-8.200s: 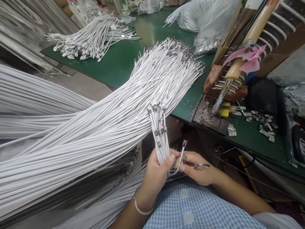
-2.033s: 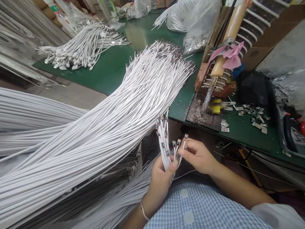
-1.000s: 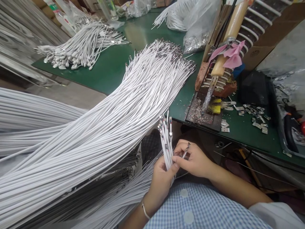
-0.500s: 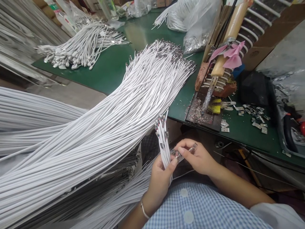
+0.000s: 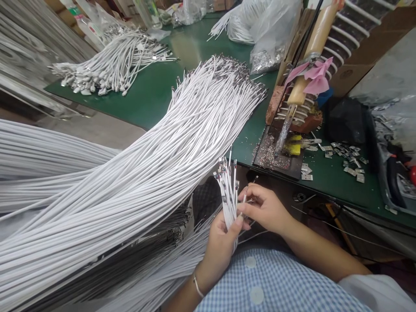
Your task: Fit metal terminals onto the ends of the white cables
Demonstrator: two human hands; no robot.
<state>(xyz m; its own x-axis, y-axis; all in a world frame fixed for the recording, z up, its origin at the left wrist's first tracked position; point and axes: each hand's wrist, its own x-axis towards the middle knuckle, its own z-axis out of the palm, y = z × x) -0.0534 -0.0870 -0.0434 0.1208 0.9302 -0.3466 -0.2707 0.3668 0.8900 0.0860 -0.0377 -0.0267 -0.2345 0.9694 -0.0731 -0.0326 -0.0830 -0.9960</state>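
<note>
My left hand (image 5: 220,242) is closed around a small bunch of white cables (image 5: 227,186) whose metal connector ends point upward. My right hand (image 5: 264,208) sits just right of it, fingers pinched on one cable end next to the bunch. A huge sheaf of long white cables (image 5: 146,169) runs from the lower left up onto the green table (image 5: 156,91), its metal tips fanned out near the table's middle.
A soldering iron (image 5: 302,82) with a wooden handle rests tip-down on a dark plate (image 5: 271,158) beside a brick. Small metal shells (image 5: 344,158) lie scattered to the right. Another heap of finished cables (image 5: 110,65) lies far left. Plastic bags (image 5: 269,30) stand behind.
My right hand has brought its cable end in from the right to the bunch in my left hand. The bunch's tips have shifted slightly rightward.
</note>
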